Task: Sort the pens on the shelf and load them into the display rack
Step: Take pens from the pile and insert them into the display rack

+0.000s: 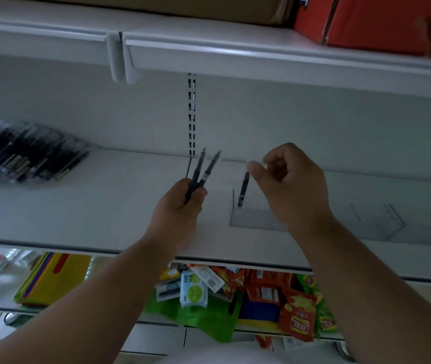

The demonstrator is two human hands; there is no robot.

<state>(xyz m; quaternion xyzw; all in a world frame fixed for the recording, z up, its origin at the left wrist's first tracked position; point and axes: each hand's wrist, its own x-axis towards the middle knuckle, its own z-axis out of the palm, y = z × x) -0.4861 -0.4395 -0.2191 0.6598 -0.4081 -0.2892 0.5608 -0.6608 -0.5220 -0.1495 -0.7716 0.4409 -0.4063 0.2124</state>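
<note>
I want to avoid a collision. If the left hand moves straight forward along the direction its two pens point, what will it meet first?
Probably the shelf's back wall, near the slotted upright. The left hand and its two pens have nothing visibly before them, though depth is unclear.

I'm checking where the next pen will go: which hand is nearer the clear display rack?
Right. The right hand pinches a pen standing in the clear display rack; the left hand holds two pens beside its left end.

white shelf [104, 206] — pen pile [25, 153] far left, clear display rack [314, 222] right
</note>
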